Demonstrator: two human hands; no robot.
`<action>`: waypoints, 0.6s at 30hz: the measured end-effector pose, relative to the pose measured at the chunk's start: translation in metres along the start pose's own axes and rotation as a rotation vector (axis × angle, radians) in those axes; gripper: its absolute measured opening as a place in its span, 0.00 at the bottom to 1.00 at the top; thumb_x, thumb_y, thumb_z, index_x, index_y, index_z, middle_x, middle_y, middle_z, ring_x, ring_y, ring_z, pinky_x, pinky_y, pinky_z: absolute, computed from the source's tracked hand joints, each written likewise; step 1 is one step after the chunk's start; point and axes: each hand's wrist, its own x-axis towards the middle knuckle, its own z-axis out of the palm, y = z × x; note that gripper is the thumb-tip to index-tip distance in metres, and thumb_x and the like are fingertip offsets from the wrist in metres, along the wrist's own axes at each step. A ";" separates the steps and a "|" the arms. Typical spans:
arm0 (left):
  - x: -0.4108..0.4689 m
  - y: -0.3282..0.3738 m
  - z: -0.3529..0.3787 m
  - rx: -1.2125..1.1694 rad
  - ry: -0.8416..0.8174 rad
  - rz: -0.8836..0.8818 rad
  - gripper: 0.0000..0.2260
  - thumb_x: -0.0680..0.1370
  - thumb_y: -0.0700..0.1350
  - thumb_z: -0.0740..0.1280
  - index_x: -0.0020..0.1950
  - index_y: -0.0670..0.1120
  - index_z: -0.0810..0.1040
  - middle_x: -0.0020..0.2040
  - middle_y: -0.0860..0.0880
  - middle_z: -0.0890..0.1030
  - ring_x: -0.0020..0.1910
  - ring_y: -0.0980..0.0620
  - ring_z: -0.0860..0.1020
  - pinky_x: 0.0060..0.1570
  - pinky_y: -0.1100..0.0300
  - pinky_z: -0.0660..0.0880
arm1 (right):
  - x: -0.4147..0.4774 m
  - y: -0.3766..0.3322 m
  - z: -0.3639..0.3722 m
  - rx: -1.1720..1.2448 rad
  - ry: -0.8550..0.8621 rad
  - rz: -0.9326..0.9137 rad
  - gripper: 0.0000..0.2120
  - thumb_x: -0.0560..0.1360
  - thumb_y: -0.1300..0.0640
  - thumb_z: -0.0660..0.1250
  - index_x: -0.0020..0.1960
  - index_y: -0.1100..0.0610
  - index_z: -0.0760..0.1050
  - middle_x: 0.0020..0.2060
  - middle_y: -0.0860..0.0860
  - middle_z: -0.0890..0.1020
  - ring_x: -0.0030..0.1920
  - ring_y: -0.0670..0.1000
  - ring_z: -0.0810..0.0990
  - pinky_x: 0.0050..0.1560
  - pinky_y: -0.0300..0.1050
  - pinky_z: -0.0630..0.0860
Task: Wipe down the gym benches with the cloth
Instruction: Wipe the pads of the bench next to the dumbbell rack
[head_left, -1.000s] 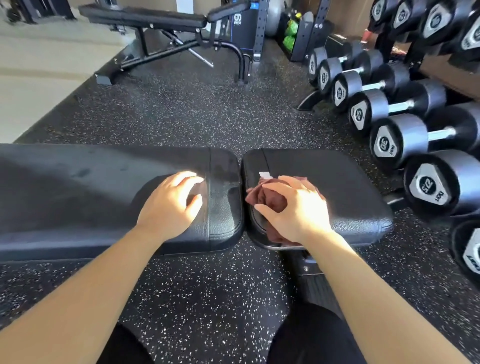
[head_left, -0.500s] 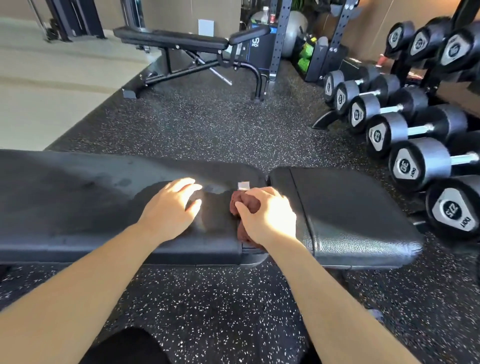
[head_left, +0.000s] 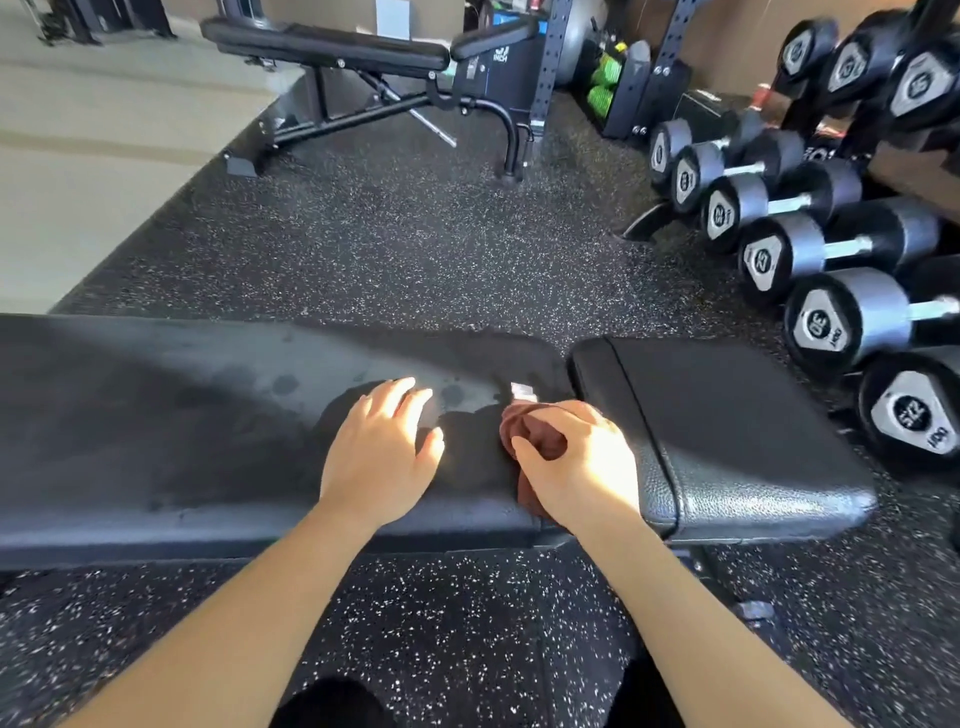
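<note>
Maroon cloth bunched tight in the right hand should press firmly along the bench pad, left hand flat, bracing.

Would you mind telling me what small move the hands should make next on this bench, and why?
Probably sweep the right hand and its bunched cloth leftward along the long pad, lifting the flat left hand aside: patchy marks show there, and the cloth sits at its right end.

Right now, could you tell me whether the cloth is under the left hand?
No, the reddish-brown cloth is bunched under the right hand; the left hand rests flat on the bench pad.
</note>
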 end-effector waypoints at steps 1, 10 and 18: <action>0.001 0.000 0.000 -0.009 0.005 -0.006 0.22 0.77 0.52 0.58 0.70 0.48 0.67 0.72 0.49 0.66 0.71 0.49 0.62 0.71 0.53 0.58 | 0.007 -0.002 0.000 -0.004 -0.001 0.014 0.09 0.70 0.45 0.68 0.49 0.45 0.80 0.50 0.43 0.79 0.53 0.47 0.75 0.53 0.43 0.75; 0.005 0.000 -0.001 -0.020 0.015 -0.024 0.21 0.75 0.54 0.60 0.67 0.50 0.69 0.69 0.51 0.68 0.69 0.49 0.64 0.69 0.53 0.59 | 0.030 -0.022 0.004 -0.029 -0.060 -0.013 0.04 0.70 0.47 0.66 0.43 0.45 0.78 0.49 0.46 0.79 0.54 0.53 0.75 0.52 0.49 0.76; 0.044 0.003 -0.006 -0.051 -0.078 0.036 0.21 0.76 0.50 0.63 0.66 0.43 0.71 0.68 0.45 0.70 0.68 0.45 0.65 0.68 0.54 0.59 | 0.064 -0.019 0.012 -0.030 -0.089 0.034 0.10 0.73 0.44 0.64 0.51 0.44 0.79 0.56 0.45 0.77 0.60 0.54 0.72 0.58 0.53 0.73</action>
